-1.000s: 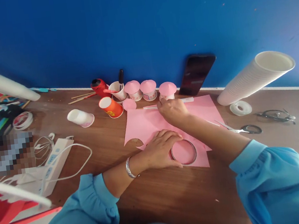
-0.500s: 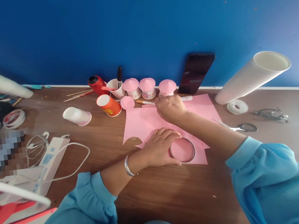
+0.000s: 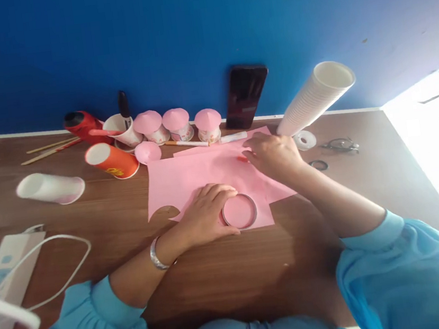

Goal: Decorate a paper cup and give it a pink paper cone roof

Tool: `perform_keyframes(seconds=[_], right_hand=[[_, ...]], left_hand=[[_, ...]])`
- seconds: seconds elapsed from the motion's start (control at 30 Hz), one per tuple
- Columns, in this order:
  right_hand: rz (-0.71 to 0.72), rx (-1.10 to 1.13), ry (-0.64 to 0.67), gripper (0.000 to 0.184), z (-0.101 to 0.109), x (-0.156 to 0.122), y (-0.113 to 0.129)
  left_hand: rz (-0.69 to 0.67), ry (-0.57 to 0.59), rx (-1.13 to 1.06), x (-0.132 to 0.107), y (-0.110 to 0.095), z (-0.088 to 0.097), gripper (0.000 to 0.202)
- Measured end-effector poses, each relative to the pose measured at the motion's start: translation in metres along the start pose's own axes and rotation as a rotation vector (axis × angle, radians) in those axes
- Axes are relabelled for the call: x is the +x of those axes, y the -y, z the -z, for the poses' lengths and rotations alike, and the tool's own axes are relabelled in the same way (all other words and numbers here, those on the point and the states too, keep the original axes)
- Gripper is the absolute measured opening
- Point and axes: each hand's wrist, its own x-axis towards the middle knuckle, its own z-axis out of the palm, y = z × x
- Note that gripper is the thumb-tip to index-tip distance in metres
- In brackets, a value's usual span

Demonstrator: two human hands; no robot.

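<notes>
My left hand (image 3: 209, 213), with a silver bracelet at the wrist, lies on the pink paper (image 3: 166, 184). Its thumb and fingers curve round the left side of a thin grey ring (image 3: 256, 212), which rests flat on the paper near its front edge. Farther back on the right, my right hand (image 3: 276, 152) is closed low over the paper. A small red tip (image 3: 243, 158) sticks out at its fingers; the rest of that thing is hidden. Behind the paper stand several small cups with pink paper cones (image 3: 208, 119) on top. Another pink cone (image 3: 148, 152) lies beside them.
An orange cup (image 3: 117, 163) and a white cup (image 3: 52, 188) lie tilted at left. A dark phone (image 3: 246, 97) leans on the blue wall. At right are a tall stack of paper cups (image 3: 311, 97), a white tape roll (image 3: 305, 140) and glasses (image 3: 341, 145). A power strip (image 3: 10, 270) is front left.
My right hand has moved from the cone-topped cup to the right part of the paper, where a red tip now shows at its fingers. My left hand stays at the ring. The view has shifted right.
</notes>
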Motion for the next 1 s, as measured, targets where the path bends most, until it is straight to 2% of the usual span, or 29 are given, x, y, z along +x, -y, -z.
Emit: perform_keyframes(seconds=[0.1, 0.17, 0.3, 0.43, 0.5, 0.57, 0.67, 0.77, 1.0], right_hand=[[-0.018, 0.005, -0.001, 0.023, -0.009, -0.021, -0.029], [0.012, 0.018, -0.011, 0.02, -0.018, -0.028, -0.036], [0.021, 0.039, -0.073, 0.021, -0.03, -0.027, -0.03], [-0.023, 0.088, -0.207, 0.022, -0.024, -0.027, -0.024], [-0.035, 0.212, -0.342, 0.021, -0.02, -0.035, -0.022], [0.002, 0.395, -0.388, 0.017, -0.016, -0.046, -0.02], [0.038, 0.622, -0.33, 0.014, -0.014, -0.062, -0.019], [0.008, 0.784, -0.27, 0.013, -0.017, -0.071, -0.019], [-0.088, 0.967, -0.148, 0.011, -0.026, -0.081, -0.019]], left_hand=[[0.006, 0.008, 0.016, 0.001, 0.0, 0.0, 0.081], [0.013, 0.015, 0.026, 0.001, -0.001, 0.0, 0.081], [0.02, 0.04, 0.045, 0.002, -0.001, 0.001, 0.086], [0.012, 0.076, 0.024, 0.002, 0.002, 0.005, 0.1], [0.007, 0.091, 0.008, 0.001, 0.003, 0.007, 0.107], [-0.003, 0.099, 0.002, 0.001, 0.003, 0.007, 0.107], [-0.021, 0.085, 0.017, 0.0, 0.003, 0.007, 0.093], [-0.04, 0.074, 0.038, 0.001, 0.003, 0.007, 0.083], [-0.055, 0.069, 0.046, 0.003, 0.004, 0.005, 0.084]])
